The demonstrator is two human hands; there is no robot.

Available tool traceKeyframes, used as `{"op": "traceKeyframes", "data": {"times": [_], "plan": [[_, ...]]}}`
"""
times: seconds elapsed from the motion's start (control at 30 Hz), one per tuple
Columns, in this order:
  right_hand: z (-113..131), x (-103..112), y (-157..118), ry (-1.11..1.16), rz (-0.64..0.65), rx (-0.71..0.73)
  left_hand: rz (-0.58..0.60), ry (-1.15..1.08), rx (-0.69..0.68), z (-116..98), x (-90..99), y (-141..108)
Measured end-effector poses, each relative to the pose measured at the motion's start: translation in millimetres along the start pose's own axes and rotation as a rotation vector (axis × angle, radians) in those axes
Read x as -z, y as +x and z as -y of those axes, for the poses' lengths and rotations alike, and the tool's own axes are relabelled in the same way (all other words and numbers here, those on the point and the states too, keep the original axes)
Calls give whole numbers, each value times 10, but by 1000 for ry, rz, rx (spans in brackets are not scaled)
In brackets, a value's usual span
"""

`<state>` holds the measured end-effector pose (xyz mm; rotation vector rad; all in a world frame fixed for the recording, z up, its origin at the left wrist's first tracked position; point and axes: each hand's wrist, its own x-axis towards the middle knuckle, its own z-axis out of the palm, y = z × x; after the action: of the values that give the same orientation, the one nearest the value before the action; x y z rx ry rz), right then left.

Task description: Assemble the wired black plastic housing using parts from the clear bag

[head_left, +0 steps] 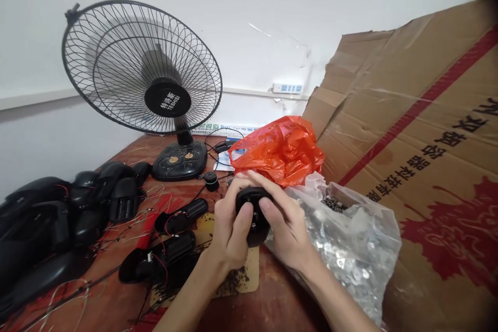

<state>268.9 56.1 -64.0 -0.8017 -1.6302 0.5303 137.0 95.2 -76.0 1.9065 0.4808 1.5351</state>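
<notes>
A black rounded plastic part is held up over the table between both hands. My left hand is closed round its left side, with the thumb on the face towards me. My right hand grips the right side, its thumb near the top edge. The fingers behind the part are partly hidden. To the left of my left hand lie two black housings with red wires, the upper one and the lower one. A clear plastic bag of shiny metal pieces sits beside my right hand.
A black fan stands at the back left. Several black housings and loose wires cover the left side. An orange plastic bag lies beyond my hands. A large cardboard sheet rises on the right. A stained yellow board lies below my hands.
</notes>
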Motion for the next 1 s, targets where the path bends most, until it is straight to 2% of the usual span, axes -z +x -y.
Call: {"op": "traceKeyframes", "data": {"times": [0.2,0.4,0.6,0.77,1.0], "plan": [[3,-20,9,-103,-113,-56,-19,-111,226,-119,-103,37],[16,-65,17,-62,-160,-120,-21,-107,343,-146,-128,59],[-17,-78,13,-51,-209,-172,-6,-28,347,-124,-133,42],[-19,-75,-6,-94,-231,-139,33,-5,307,-137,-155,33],[-48,-79,7,-103,-219,-164,13,1,361,-100,-158,29]]}}
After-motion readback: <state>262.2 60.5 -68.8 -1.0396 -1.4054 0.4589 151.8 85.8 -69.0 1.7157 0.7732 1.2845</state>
